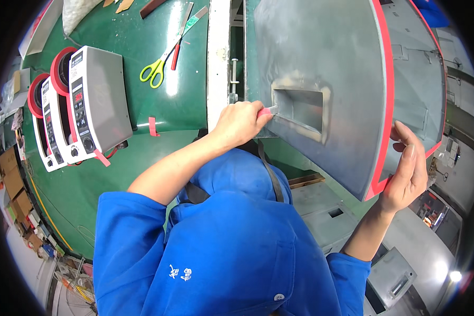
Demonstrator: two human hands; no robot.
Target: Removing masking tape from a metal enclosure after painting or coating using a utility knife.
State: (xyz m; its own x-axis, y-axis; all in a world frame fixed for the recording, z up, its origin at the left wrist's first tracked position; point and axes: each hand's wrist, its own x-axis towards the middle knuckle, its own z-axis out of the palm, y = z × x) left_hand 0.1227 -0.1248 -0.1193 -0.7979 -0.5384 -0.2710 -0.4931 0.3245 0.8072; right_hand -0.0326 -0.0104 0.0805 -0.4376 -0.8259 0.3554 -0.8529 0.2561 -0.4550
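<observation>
My left hand [241, 124] is closed around a small tool with a pinkish-red handle [266, 111]. Its short metallic tip meets the left edge of a rectangular recess [306, 111] in a large grey metal panel [332, 47]. Most of the tool is hidden by my fingers, so its exact kind is unclear. Red tape [386, 79] lines the panel's right and lower edges. By the lower right corner of that edge is my right hand [407, 171], fingers loosely curved and apart, with nothing held between them; whether it presses on the panel cannot be made out.
On the green table [168, 110] to the left stand white tape dispensers [102, 100] with red rolls. Yellow-handled scissors [155, 71] and a red-handled tool [176, 55] lie farther back. A red tape strip [152, 126] hangs at the table's near edge. More grey panels [324, 224] lie below right.
</observation>
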